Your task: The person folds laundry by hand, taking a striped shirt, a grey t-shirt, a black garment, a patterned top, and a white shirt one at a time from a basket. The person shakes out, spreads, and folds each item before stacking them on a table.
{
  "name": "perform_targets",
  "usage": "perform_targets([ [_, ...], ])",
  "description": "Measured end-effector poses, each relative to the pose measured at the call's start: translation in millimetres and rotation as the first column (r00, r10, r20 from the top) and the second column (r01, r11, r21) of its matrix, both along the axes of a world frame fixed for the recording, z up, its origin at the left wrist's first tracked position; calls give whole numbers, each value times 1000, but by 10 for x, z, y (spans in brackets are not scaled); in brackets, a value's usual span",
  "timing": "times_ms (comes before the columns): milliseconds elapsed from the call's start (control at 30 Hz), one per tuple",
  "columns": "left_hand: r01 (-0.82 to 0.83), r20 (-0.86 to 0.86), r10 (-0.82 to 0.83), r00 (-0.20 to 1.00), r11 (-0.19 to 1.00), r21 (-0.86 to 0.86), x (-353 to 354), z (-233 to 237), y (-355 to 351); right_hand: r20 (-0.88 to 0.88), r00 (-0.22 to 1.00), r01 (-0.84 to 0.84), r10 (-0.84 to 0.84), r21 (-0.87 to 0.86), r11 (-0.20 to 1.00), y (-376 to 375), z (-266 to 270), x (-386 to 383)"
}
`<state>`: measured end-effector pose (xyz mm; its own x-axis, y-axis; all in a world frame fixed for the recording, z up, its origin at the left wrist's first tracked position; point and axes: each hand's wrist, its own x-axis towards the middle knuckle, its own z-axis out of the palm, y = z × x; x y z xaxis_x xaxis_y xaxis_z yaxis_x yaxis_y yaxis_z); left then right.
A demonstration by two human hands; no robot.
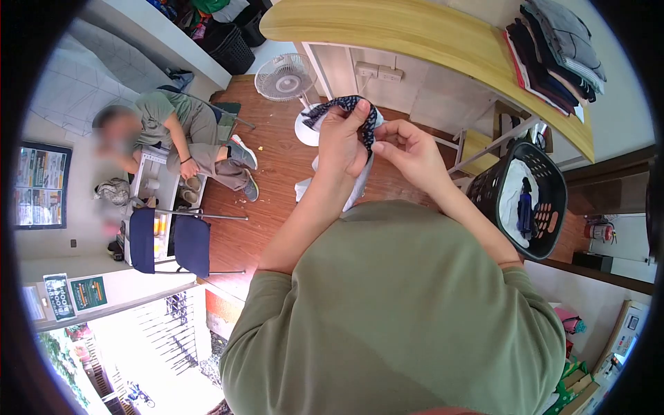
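A dark navy cloth with a small white pattern (346, 102) is held up in front of my chest, and a pale length of fabric hangs below it. My left hand (340, 142) is closed on the cloth, with its thumb pressed along the upper fold. On the other side, my right hand (409, 151) pinches the cloth's edge between thumb and bent fingers. Part of the pale fabric is hidden behind my left wrist and forearm.
A white fan (285, 77) stands beyond my hands, below a wooden counter (415, 33). Folded clothes (553, 52) are stacked on the counter's right end. A black laundry basket (553, 187) sits to my right. At left, a person (173, 131) sits near a folding chair (190, 245).
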<state>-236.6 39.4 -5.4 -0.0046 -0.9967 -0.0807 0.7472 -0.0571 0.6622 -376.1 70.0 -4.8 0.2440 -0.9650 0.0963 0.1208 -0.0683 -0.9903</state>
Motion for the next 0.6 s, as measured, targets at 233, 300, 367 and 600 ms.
perform_targets([
  [233, 40, -66, -43, 997, 998, -44, -77, -118, 97, 70, 997, -14, 15, -22, 1000, -121, -248, -37],
  [300, 35, -85, -43, 995, 995, -94, -58, -346, 31, -261, 965, -49, 17, -117, 992, -180, -318, -79],
  [367, -22, -124, 22, 992, 1000, -2, -8, -131, 97, 251, 968, -64, 11, 205, 977, -277, -403, -210],
  [600, -384, 802, 520, 293, 832, -400, 2195, -486, -147, 830, 558, -276, 0, 186, 943, -784, -123, -1793],
])
